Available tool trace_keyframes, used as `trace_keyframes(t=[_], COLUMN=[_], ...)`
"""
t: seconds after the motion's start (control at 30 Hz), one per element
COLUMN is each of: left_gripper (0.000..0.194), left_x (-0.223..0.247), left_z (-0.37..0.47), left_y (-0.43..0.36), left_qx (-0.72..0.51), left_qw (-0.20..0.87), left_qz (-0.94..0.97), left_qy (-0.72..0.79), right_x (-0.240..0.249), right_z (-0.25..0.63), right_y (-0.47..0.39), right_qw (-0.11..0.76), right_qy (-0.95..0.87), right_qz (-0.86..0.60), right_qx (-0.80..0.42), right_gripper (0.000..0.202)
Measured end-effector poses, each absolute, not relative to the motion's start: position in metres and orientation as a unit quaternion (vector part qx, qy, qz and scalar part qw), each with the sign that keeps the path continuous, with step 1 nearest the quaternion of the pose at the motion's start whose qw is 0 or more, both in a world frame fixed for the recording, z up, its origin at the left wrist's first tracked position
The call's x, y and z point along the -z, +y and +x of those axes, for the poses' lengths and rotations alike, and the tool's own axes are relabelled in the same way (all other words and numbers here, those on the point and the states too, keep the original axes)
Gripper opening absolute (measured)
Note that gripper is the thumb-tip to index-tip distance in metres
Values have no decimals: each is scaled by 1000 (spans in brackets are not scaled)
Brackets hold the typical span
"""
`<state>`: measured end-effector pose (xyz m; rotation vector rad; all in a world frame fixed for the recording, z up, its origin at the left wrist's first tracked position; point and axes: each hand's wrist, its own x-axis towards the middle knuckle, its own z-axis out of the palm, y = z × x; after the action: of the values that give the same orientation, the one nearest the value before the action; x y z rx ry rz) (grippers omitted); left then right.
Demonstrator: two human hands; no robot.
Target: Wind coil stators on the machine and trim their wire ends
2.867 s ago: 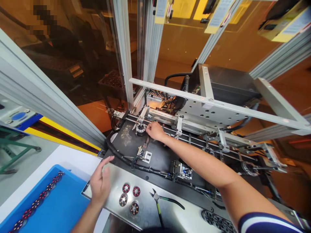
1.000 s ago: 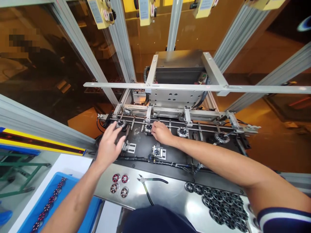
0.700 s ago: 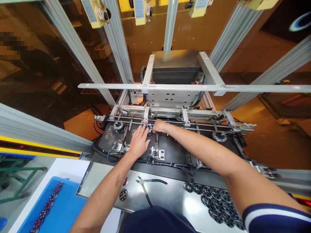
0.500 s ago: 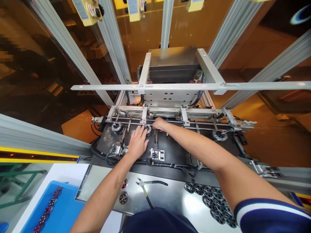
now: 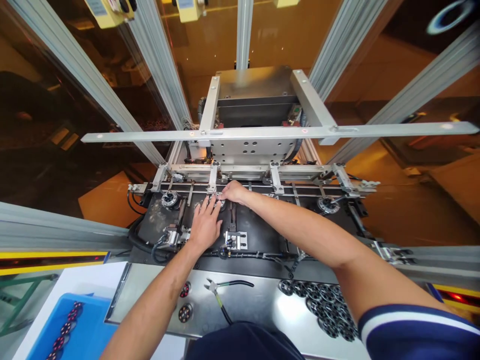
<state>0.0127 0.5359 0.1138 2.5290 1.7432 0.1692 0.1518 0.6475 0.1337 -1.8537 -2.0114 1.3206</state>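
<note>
Both my hands are at the round metal part (image 5: 221, 203) seated on the machine's black plate (image 5: 258, 225), below the middle-left bracket. My left hand (image 5: 205, 223) lies with its fingers spread, fingertips at the part's left side. From the right, my right hand (image 5: 233, 193) reaches the part's upper edge with curled fingers; what they pinch, if anything, is too small to make out. Similar round parts sit at the left (image 5: 170, 200) and at the right (image 5: 328, 205) of the plate.
Cutting pliers (image 5: 217, 290) lie on the metal ledge (image 5: 262, 310), with two red-and-black round parts (image 5: 185, 313) left of them. Several dark rotors (image 5: 326, 310) are grouped at the right. A blue bin (image 5: 90, 330) stands lower left. A long metal bar (image 5: 262, 133) crosses above the machine.
My right hand has moved left from beside the round part onto its upper edge, close to my left fingertips. The whole view has shifted slightly.
</note>
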Motion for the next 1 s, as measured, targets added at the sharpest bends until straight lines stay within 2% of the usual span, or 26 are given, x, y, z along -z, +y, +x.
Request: trace_keyframes(t=[0.17, 0.27, 0.33, 0.5, 0.57, 0.63, 0.73, 1.0], left_gripper=[62, 65, 64, 44, 41, 41, 42, 56], left_x=[-119, -125, -133, -165, -180, -191, -196, -166], left_z=[15, 13, 10, 22, 39, 62, 99, 150], left_y=[535, 538, 539, 535, 530, 525, 522, 536], left_qx=[-41, -29, -23, -27, -31, -33, -21, 33], left_qw=[36, 52, 65, 58, 47, 43, 53, 78], left_qz=[822, 825, 827, 810, 811, 825, 857, 889], left_qy=[567, 562, 558, 582, 582, 562, 512, 449], right_x=[-187, -218, -225, -190, -169, -152, -139, -140], right_z=[181, 239, 286, 362, 365, 360, 352, 348], right_y=[611, 575, 558, 545, 546, 548, 553, 580], right_qw=[117, 155, 176, 198, 193, 187, 172, 85], right_qy=[-737, -780, -779, -761, -782, -801, -809, -758], right_qz=[-553, -503, -519, -585, -562, -538, -532, -599], right_qx=[-371, -339, -304, -198, -188, -185, -182, -242], right_gripper=[27, 21, 11, 10, 21, 30, 24, 29])
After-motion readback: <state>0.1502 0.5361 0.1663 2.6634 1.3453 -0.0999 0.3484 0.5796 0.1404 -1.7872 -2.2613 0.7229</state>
